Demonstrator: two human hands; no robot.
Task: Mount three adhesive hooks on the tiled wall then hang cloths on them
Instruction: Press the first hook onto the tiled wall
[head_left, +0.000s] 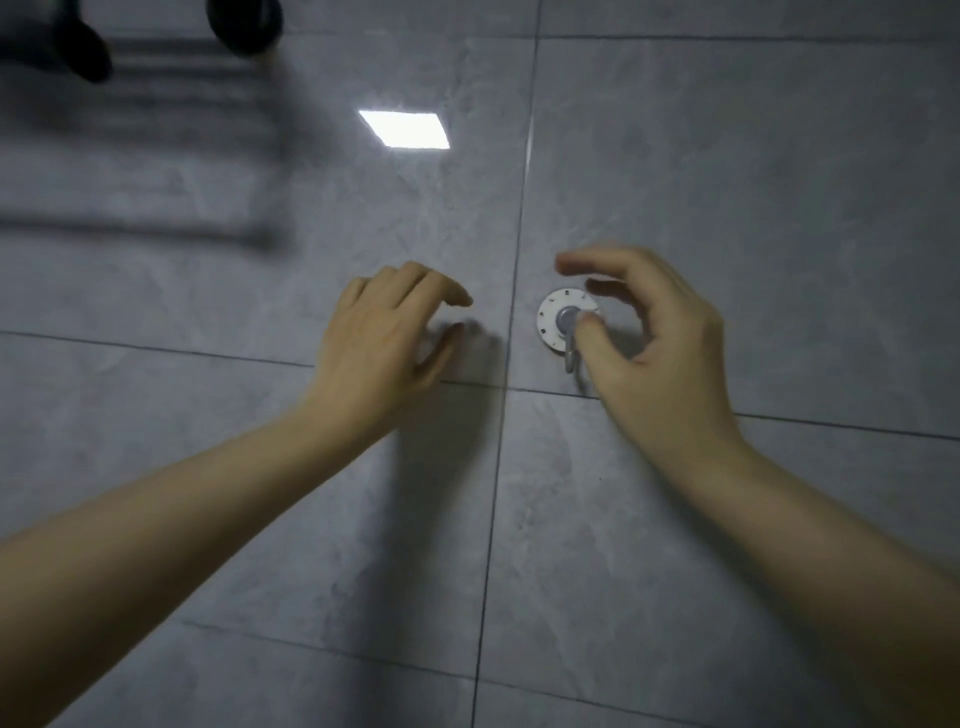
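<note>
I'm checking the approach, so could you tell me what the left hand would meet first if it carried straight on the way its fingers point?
Probably the bare tiled wall: the left hand has its fingers aimed up and right, with only tile ahead, though depth is unclear.

Tiled wall (727, 182): bare tile right of and below the mounted hook (563, 325) beside the central vertical grout line; top-left corner obstructed by a dark blurred rack (93, 47).

Dim, cool lighting overall. A bright rhomboid glare patch (404, 129) reflects off the glossy tiled wall (727, 182). Both hands cast soft shadows onto the tiles. Upper-left corner is heavily blurred, with dark shapes out of focus. Grout lines bend slightly toward the edges.
</note>
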